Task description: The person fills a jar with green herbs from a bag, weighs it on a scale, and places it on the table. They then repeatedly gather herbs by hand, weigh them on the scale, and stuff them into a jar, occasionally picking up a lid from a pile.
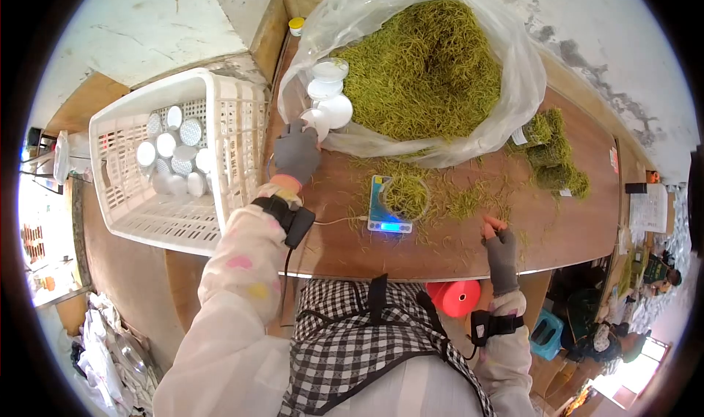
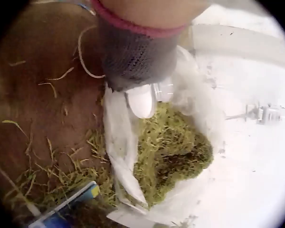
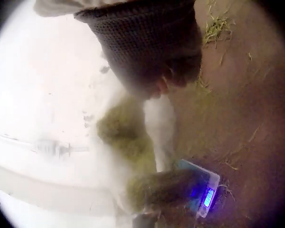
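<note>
My left hand (image 1: 297, 153), in a grey glove with bare fingertips, is at the left edge of the plastic bag (image 1: 524, 79), its fingers and thumb at the rim of a white round lid (image 1: 315, 122). In the left wrist view that lid (image 2: 141, 102) juts out from under the glove, which hides the fingers. Several more white discs (image 1: 337, 111) are stacked beside it. Over the table's front, my right hand (image 1: 502, 259) hangs with loosely bent fingers and holds nothing. Between the hands, a clear round tub (image 1: 408, 197) of green dried strands rests on a lit digital scale (image 1: 390, 227).
The bag is full of green strands (image 1: 418, 72). A white plastic basket (image 1: 235, 138) with round white-topped containers stands at left. Filled clear packs (image 1: 554, 149) lie at the back right. Loose strands (image 1: 469, 200) litter the table (image 1: 337, 248); a cable (image 1: 341, 220) runs to the scale.
</note>
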### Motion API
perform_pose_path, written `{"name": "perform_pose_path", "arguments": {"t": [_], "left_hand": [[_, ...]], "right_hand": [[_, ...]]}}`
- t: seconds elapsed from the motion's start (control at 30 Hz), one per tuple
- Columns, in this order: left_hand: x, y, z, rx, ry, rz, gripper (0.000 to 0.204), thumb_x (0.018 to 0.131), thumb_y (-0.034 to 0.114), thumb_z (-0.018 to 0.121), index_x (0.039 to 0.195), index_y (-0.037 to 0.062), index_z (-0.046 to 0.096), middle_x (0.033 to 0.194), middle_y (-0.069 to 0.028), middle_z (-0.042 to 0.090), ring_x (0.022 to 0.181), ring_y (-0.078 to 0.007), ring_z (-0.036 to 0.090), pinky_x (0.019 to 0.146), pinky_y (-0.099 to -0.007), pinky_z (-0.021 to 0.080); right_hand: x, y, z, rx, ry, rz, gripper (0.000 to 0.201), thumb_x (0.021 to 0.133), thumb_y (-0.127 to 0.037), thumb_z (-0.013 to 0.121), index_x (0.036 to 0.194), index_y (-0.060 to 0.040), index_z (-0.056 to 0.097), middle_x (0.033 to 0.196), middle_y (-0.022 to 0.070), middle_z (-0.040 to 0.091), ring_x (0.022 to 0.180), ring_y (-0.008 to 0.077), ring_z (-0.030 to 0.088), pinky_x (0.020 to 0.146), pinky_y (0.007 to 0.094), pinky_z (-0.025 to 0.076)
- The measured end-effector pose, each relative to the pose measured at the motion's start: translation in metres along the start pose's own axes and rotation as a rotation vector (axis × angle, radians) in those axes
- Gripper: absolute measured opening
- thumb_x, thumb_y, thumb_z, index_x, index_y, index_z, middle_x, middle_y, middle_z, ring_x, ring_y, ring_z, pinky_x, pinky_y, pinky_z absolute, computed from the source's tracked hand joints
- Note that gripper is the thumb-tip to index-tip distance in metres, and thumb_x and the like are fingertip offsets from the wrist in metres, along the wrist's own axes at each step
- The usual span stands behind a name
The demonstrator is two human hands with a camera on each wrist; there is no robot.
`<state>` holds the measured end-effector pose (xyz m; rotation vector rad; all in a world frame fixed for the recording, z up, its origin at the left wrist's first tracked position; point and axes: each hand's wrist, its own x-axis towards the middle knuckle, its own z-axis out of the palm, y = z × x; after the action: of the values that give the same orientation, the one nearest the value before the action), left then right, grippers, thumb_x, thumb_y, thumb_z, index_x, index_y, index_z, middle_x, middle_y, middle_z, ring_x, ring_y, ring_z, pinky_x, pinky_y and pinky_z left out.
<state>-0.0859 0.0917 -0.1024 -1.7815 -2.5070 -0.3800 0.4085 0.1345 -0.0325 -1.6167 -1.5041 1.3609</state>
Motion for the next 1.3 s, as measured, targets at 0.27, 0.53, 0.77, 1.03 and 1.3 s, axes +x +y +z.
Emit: {"name": "perform_pose_path", "arguments": {"t": [0.27,0.53,0.77,1.03,1.3], "left_hand": [[-0.032,0.055,-0.134,-1.421,-0.268,-0.128,0.019,0.093,0.021,0.07,0.09,0.0052,0.059,0.084,0.0011,0.058,0.081,-0.0093,0.053,0.071,-0.0273,0.046],[-0.036,0.132,-0.201,-1.565,-0.516,0.078,0.02,0.096,0.02,0.067,0.106,0.0048,0.06,0.097,0.0022,0.059,0.093,-0.0056,0.054,0.081,-0.0247,0.047],[-0.067,0.134,-0.159,-1.418,-0.225,-0.057,0.054,0.092,0.035,0.075,0.129,-0.0001,0.055,0.118,-0.0142,0.062,0.111,-0.0239,0.062,0.094,-0.0358,0.05],[-0.132,0.167,-0.072,-0.582,0.084,0.091,0.092,0.085,0.035,0.079,0.152,-0.0056,0.031,0.146,-0.0304,0.038,0.128,-0.0486,0.047,0.105,-0.0503,0.046],[-0.111,0.164,-0.063,-0.651,0.078,0.022,0.087,0.088,0.036,0.075,0.148,-0.0117,0.033,0.146,-0.0304,0.038,0.133,-0.0492,0.041,0.11,-0.0513,0.041]], "right_hand": [[0.005,-0.078,0.034,-0.178,-0.053,-0.435,0.051,0.088,-0.007,0.075,0.136,-0.0073,0.056,0.117,0.0071,0.057,0.093,0.014,0.057,0.083,0.0292,0.05],[-0.017,-0.215,0.107,-0.379,-0.404,-1.093,0.096,0.069,-0.019,0.092,0.15,-0.0082,0.041,0.142,0.017,0.045,0.126,0.0334,0.049,0.105,0.0433,0.044],[0.031,-0.162,0.098,-0.191,-0.262,-0.81,0.078,0.083,-0.024,0.084,0.147,-0.0032,0.044,0.128,0.0114,0.056,0.115,0.0245,0.056,0.1,0.0391,0.047],[0.054,-0.093,0.121,0.163,-0.347,0.019,0.073,0.096,-0.029,0.074,0.153,0.0001,0.038,0.133,0.0113,0.054,0.112,0.0164,0.057,0.096,0.0279,0.047],[0.042,-0.116,0.148,-0.01,-0.381,-0.144,0.078,0.096,-0.035,0.072,0.153,0.0032,0.037,0.149,0.0179,0.046,0.137,0.0225,0.043,0.113,0.0331,0.034]]}}
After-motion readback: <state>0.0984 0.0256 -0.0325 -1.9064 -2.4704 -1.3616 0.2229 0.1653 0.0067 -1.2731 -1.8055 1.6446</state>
